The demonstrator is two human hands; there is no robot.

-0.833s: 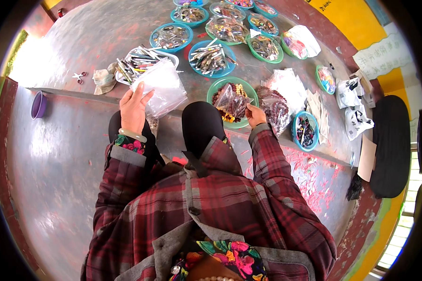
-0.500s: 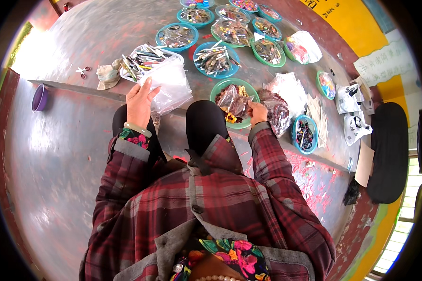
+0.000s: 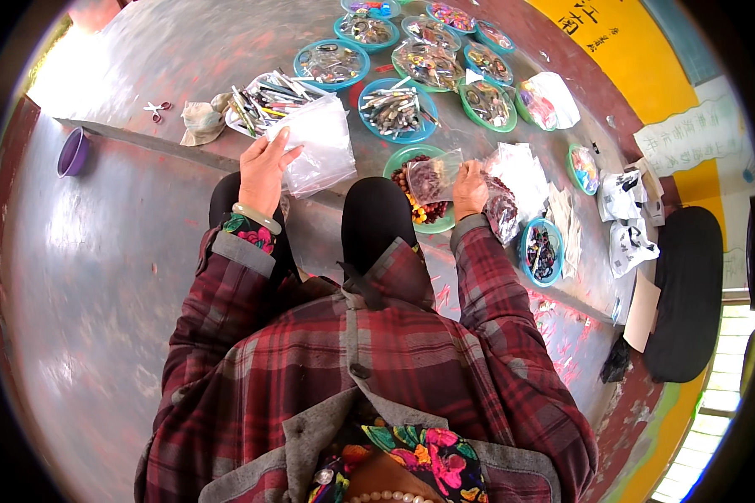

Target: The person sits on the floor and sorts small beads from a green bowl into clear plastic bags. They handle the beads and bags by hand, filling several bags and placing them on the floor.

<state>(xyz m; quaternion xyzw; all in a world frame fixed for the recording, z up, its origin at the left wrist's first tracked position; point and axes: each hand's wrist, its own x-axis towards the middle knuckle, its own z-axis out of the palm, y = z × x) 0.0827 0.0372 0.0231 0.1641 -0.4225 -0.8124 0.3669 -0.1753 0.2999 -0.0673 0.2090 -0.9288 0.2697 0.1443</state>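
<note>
My left hand (image 3: pixel 262 172) grips the edge of a flat sheaf of clear plastic bags (image 3: pixel 323 142), its thumb over the near edge. The bags overlap a white basket of pens (image 3: pixel 273 99). A small clear bag (image 3: pixel 434 178) is pinched between the fingers of my right hand (image 3: pixel 471 191). Something dark red shows in or through that bag, too unclear to tell. Below it stands a green bowl (image 3: pixel 403 155) with dark red and yellow beads. Beside my right hand lies a larger bag of dark red beads (image 3: pixel 502 210).
Blue and green bowls of small goods, such as a blue bowl of pens (image 3: pixel 394 113), stand beyond my hands. A blue basket (image 3: pixel 542 251) and white bags (image 3: pixel 625 197) are at right. Scissors (image 3: pixel 157 111), a cloth bundle (image 3: pixel 203 121) and a purple bucket (image 3: pixel 74 152) are left.
My right hand has drawn the small bag up and to the right, and it now hangs flatter over the bead bowl. The left hand keeps the clear bags; the view has shifted slightly.
</note>
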